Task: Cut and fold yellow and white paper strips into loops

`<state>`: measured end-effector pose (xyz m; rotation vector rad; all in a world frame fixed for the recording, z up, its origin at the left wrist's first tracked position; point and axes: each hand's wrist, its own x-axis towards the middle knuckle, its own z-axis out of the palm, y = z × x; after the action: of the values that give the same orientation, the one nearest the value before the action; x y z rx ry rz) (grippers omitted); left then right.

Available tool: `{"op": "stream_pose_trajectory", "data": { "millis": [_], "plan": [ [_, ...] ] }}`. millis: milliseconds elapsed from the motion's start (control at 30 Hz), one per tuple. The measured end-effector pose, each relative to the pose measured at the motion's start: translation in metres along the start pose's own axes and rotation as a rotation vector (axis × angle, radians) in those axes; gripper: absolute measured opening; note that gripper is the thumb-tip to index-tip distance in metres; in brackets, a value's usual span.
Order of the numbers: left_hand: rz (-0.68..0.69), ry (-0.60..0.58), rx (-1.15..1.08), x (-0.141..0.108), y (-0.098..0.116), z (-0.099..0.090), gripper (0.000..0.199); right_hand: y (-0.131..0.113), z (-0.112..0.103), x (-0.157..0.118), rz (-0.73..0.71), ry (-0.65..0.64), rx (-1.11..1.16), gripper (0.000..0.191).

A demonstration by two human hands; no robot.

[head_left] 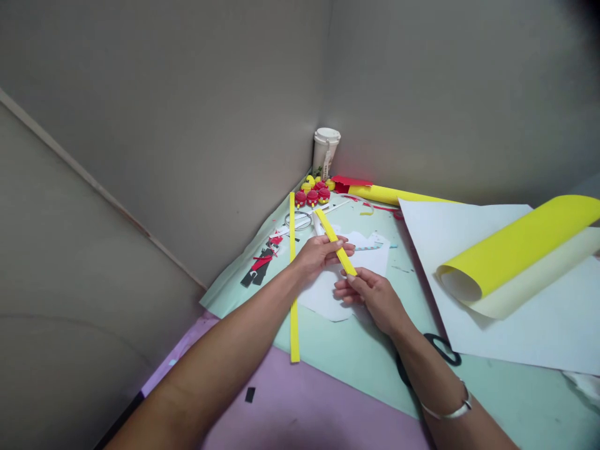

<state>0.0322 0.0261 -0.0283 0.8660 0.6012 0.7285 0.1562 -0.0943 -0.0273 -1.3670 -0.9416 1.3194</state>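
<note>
A short yellow paper strip (332, 235) slants between my two hands above white paper sheets (328, 300). My left hand (323, 253) pinches it around the middle, thumb on top. At its lower end, the thumb and fingers of my right hand (368, 290) hold the same strip. A longer yellow strip (294, 325) lies on the table to the left, passing beneath my left forearm. Black scissors handles (443, 350) show partly under my right forearm.
A lidded cup (325, 153) stands in the corner behind small red and yellow round pieces (312, 197). Black and red scraps (260, 265) lie at left. At right, a yellow paper roll (520, 247) rests on a large white sheet (534, 337). Grey walls (210, 112) border the table.
</note>
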Motion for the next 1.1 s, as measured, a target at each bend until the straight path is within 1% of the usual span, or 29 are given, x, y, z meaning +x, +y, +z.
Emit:
{"op": "stream_pose_trajectory", "data": {
  "millis": [133, 300, 467, 700, 900, 1100],
  "plan": [
    [0.003, 0.016, -0.002, 0.000, 0.000, 0.000, 0.014, -0.001, 0.002, -0.002, 0.013, 0.010, -0.031, 0.033],
    [0.006, 0.029, -0.008, 0.001, -0.001, 0.000, 0.011, 0.000, 0.006, -0.001, 0.003, 0.116, -0.071, 0.033],
    [0.010, 0.037, -0.007, 0.002, -0.002, 0.000, 0.011, 0.006, 0.006, 0.003, -0.092, 0.214, -0.103, 0.040],
    [0.014, 0.020, -0.011, 0.002, -0.003, 0.000, 0.013, 0.014, 0.004, 0.005, -0.177, 0.262, -0.202, 0.042],
    [0.014, 0.025, -0.007, 0.003, -0.005, -0.001, 0.012, 0.012, 0.006, 0.004, -0.195, 0.320, -0.276, 0.035],
    [0.007, 0.037, -0.008, 0.002, -0.004, 0.000, 0.011, 0.011, 0.006, 0.002, -0.227, 0.339, -0.336, 0.036]
  ]
}}
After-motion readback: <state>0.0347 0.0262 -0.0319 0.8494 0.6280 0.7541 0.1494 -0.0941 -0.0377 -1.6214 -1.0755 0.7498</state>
